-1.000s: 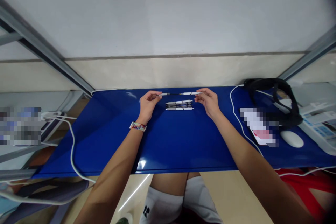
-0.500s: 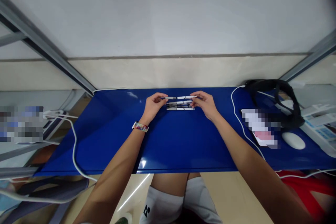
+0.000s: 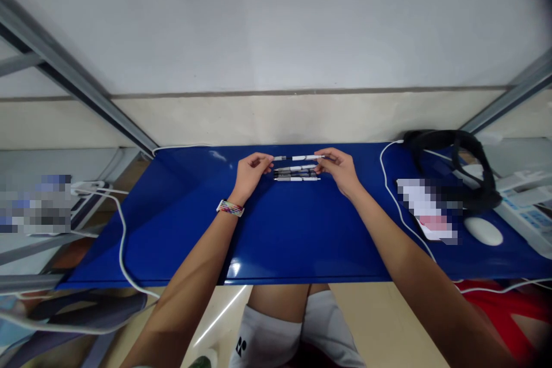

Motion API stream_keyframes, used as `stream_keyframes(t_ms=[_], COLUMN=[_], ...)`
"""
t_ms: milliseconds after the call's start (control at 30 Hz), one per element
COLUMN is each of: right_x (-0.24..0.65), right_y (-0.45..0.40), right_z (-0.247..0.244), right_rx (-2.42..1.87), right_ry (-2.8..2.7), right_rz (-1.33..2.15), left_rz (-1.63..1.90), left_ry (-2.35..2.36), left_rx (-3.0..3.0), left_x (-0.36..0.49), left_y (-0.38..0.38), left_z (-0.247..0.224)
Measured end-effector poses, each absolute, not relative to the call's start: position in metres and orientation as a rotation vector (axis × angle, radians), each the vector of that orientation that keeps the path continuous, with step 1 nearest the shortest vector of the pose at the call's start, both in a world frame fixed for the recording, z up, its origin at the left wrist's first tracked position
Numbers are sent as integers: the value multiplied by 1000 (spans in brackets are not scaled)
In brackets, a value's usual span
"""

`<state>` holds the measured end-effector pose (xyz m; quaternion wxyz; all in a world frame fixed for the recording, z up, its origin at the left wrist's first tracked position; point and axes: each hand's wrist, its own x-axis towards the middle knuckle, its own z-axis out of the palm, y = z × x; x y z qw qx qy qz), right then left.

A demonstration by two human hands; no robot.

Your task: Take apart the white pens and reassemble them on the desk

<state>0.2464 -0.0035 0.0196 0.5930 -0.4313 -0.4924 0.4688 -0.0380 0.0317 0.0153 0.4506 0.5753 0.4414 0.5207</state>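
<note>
A white pen with a dark band (image 3: pixel 305 157) is stretched level between my two hands, above the far part of the blue tabletop (image 3: pixel 302 230). My left hand (image 3: pixel 251 177) pinches its left end between thumb and fingers. At the other end, my right hand (image 3: pixel 340 170) grips the white barrel with thumb and fingertips. Just below, on the near side, several similar white and grey pens (image 3: pixel 295 179) lie side by side in a neat row. The right fingers are close to the right ends of that row; whether they touch is unclear.
To the right lie a black headset-like strap (image 3: pixel 474 184), a blurred phone (image 3: pixel 425 207), a white mouse (image 3: pixel 483 231) and a white cable (image 3: pixel 390 201). Another white cable (image 3: pixel 123 241) hangs across the left edge. A pale wall (image 3: pixel 293 118) borders the back.
The held pen has shifted slightly right and up. Its left part, grey before, now shows white with a dark band. The row of pens has stayed in place.
</note>
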Motion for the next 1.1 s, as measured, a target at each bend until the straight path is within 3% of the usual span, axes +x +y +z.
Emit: stream_keyframes(t_ms=[1100], right_x=[248], right_y=[-7], right_z=[24], right_rx=[-984], right_ry=[-1167], right_rz=[1036], left_rz=[1194], left_ry=[1170], left_rx=[1589], left_x=[-36], left_y=[28], left_z=[19])
